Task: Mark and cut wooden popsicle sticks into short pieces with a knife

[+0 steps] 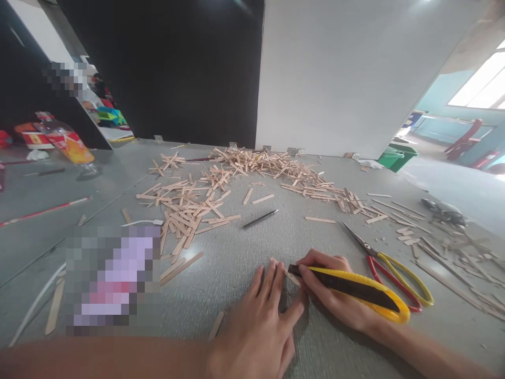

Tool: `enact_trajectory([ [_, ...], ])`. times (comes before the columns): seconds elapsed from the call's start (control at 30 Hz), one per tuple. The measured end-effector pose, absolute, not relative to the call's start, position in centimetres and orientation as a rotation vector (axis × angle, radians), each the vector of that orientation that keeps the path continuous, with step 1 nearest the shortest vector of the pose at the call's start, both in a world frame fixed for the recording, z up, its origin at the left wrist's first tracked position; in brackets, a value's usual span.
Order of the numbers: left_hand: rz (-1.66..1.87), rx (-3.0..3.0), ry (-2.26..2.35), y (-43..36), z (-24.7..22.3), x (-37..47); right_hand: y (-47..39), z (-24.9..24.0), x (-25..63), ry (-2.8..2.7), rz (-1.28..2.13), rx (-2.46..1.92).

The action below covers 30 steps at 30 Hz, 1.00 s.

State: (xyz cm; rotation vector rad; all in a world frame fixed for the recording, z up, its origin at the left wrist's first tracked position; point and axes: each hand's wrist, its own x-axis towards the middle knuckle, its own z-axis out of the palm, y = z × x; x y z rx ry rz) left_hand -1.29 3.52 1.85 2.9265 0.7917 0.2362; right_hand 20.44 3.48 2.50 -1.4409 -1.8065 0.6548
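Note:
My right hand [329, 284] is wrapped round a yellow and black utility knife [355, 289]. The knife's front end meets a small piece of wooden craft stick [292, 278] on the table. My left hand [264, 321] lies with its fingers stretched out, the fingertips pressing down beside that piece, and its thumb reaches toward my right hand. Part of the piece is hidden by the fingers. Just right of the knife lie scissors [369, 252] with red and yellow handles. Beyond my hands rests a dark pen [260, 219].
Piles of craft sticks [252, 163] curve across the grey table [221, 263], with more sticks [181, 216] at left. Stick scraps [406, 234] lie at right. A drink bottle [71, 145] stands at left. A black and white partition [315, 79] borders the back. A blurred purple object [118, 279] lies left.

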Motion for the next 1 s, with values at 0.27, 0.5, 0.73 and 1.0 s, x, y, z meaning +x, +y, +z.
enact_trajectory([
  [0.27,0.22,2.953,0.788,3.52,1.81,-1.24,3.62,2.62,20.42,-1.849,0.616,-1.431],
  [0.5,0.222,2.962,0.763,3.47,1.9,-1.34,3.68,2.54,20.48,-1.852,0.623,-1.45],
  [0.73,0.255,2.949,0.777,3.5,1.72,-1.34,3.58,2.74,20.37,-1.851,0.641,-1.455],
  [1.0,0.171,2.982,0.792,3.64,2.32,-1.06,3.53,2.77,20.25,-1.844,0.668,-1.442],
])
